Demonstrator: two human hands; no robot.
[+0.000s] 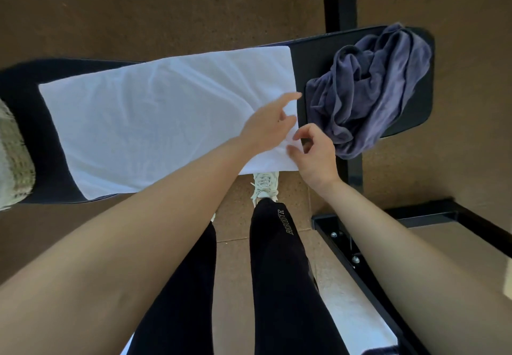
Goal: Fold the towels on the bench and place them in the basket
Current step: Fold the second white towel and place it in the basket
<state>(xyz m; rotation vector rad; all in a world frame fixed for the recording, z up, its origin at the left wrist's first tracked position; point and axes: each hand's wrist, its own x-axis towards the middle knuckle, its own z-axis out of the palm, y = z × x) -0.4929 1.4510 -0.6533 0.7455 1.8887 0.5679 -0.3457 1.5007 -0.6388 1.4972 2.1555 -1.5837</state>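
In the head view, a white towel (pixel 155 122) is seen spread flat along a black padded tabletop (pixel 25 88), its long sides running left to right. The left hand (pixel 268 124) is laid on the towel near its right short edge, released, with the fingers stretched out and nothing gripped. The right hand (pixel 315 155) is held at the near right corner of the same towel with thumb and fingers curled toward the edge. Whether the fabric is actually pinched cannot be told.

Just beside the white towel, on the right end of the tabletop, a purple-grey towel (pixel 371 88) is heaped in a crumpled pile, with part of it hanging over the near edge. At the far left edge, a greenish waffle-textured cloth (pixel 13 158) is partly seen. Black leggings (pixel 279 271) and a white shoe (pixel 264 185) are seen below, on a brown floor (pixel 138 8).
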